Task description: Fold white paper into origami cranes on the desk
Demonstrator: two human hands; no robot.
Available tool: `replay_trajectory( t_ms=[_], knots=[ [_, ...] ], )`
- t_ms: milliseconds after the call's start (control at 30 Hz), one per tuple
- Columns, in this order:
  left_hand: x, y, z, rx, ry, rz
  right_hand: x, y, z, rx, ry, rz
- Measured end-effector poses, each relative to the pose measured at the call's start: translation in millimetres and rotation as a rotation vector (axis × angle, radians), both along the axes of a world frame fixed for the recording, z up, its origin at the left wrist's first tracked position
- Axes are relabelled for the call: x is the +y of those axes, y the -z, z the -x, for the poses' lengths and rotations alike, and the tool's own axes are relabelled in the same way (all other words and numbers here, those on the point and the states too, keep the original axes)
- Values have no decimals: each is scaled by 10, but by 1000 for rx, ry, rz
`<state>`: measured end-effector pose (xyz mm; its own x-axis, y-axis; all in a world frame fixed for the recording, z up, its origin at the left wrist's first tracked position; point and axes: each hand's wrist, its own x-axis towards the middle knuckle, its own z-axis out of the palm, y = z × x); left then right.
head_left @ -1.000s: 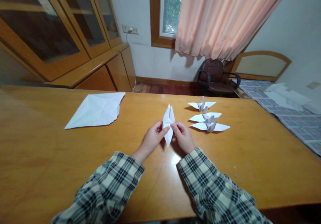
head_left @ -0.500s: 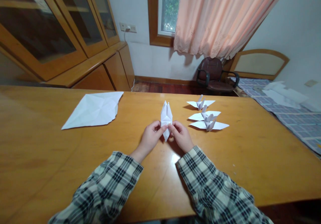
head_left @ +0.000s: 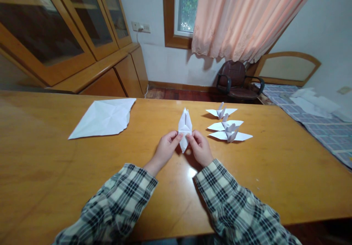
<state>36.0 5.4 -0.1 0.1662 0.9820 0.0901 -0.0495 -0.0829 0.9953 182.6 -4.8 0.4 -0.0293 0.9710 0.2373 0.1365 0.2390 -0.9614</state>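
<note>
A folded white paper (head_left: 184,125), long and pointed at both ends with a split upper half, is held upright over the middle of the table. My left hand (head_left: 168,146) pinches its left edge, the thumb lying on the front face. On the right edge, my right hand (head_left: 200,147) grips it the same way. The fingers behind the paper are partly hidden. To the right of my hands stand three finished paper cranes: a far one (head_left: 220,112), a middle one (head_left: 220,126) and a near one (head_left: 231,135), the last two overlapping in view.
A creased white sheet (head_left: 106,118) lies at the left on the wooden table (head_left: 82,186). Tiny white scraps lie near the table's right side. Beyond the far edge are a cabinet (head_left: 90,69), an office chair (head_left: 233,78) and a bed (head_left: 310,117).
The thumbs have shifted slightly apart on the paper's front, and its upper points look a little wider. Both hands keep their hold. The whole view has shifted slightly.
</note>
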Motion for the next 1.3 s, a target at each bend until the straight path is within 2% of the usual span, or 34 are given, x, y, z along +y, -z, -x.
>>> replay_trajectory(
  t_ms=[267,533,767,967,1133,1300],
  knots=[
    [-12,-30,16,56,-49,-76,-13,-21,32,70,-19,34],
    [4,23,17,81,-24,-88,-17,-2,19,32,1,-12],
    [61,153,-21,-135,-149,-51,7,46,-1,-62,109,-103],
    [-9,109,-28,-62,-37,-155,1,34,-2,-192,83,-179],
    [-37,46,-15,-69,41,-93,-5,2,19,-255,58,-243],
    [-19,57,-24,-131,61,-11,-10,19,33,-275,2,-258]
  ],
)
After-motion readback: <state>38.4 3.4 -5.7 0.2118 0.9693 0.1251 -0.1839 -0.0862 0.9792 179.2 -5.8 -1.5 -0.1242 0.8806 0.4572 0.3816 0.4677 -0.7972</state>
